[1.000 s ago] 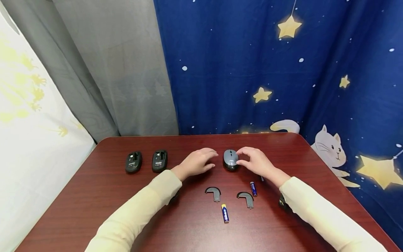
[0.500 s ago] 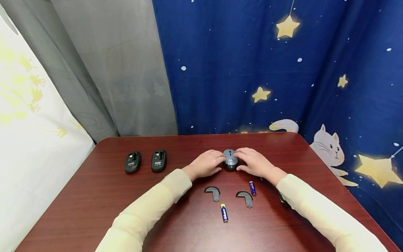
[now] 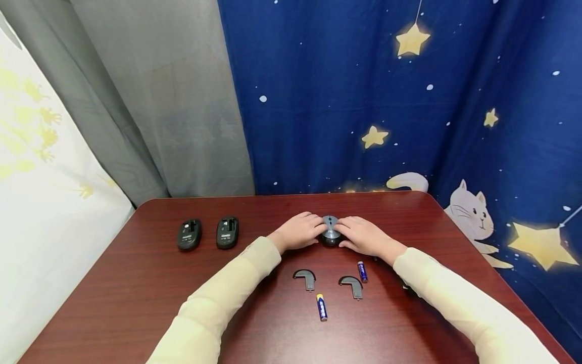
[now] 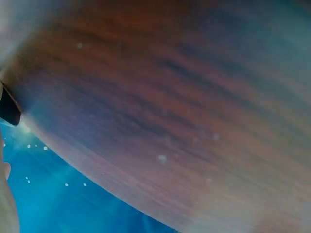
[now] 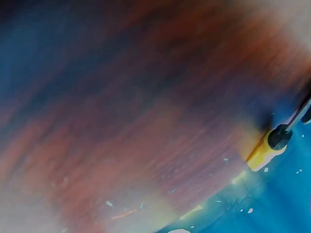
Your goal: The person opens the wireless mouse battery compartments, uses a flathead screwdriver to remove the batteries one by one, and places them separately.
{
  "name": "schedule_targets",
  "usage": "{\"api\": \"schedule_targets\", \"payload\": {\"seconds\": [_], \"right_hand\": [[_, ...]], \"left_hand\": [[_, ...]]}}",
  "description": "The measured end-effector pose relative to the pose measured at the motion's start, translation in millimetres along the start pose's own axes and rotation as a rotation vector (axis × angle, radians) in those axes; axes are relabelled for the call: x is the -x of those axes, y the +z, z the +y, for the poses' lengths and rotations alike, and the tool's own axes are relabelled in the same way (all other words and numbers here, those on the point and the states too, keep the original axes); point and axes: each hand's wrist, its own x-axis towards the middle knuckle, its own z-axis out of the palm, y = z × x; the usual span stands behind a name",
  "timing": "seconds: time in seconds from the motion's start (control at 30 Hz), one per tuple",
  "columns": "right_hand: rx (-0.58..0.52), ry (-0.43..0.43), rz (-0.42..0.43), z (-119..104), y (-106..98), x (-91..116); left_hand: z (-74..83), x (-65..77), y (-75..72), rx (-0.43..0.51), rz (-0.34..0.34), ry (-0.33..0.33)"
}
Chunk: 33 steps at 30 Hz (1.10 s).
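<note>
Seeing a glossy reddish-brown table [image 3: 113, 288] with rounded far corners, catching pale glare [image 3: 336, 346] nearby. Facing a navy curtain [image 3: 318, 91] printed with yellow stars [image 3: 412, 40] and a white cat [image 3: 473, 215], adjoining a gray curtain [image 3: 177, 101] and white patterned cloth [image 3: 59, 237] at left.

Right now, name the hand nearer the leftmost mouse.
Left: the left hand is right of the leftmost mouse; the right hand is farther right, beyond the gray mouse.

grey-and-black mouse [image 3: 331, 234], red-brown table [image 3: 113, 303], star-patterned blue curtain [image 3: 313, 91]
</note>
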Motion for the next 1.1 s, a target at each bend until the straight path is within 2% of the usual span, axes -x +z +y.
{"api": "schedule_targets", "payload": {"seconds": [0.47, 0.83, 1.1], "right_hand": [[0.049, -0.061, -0.006, 4.8, 2.8, -0.3], [0.032, -0.041, -0.017, 5.9, 6.9, -2.0], [0.023, -0.030, -0.014, 4.9, 6.0, 0.3]], "left_hand": [[3.7, -7.3, -0.6, -0.008, -0.023, -0.028], [3.1, -6.6, 1.5, -0.018, -0.016, -0.042], [3.4, -9.2, -0.4, -0.044, -0.039, -0.040]]}}
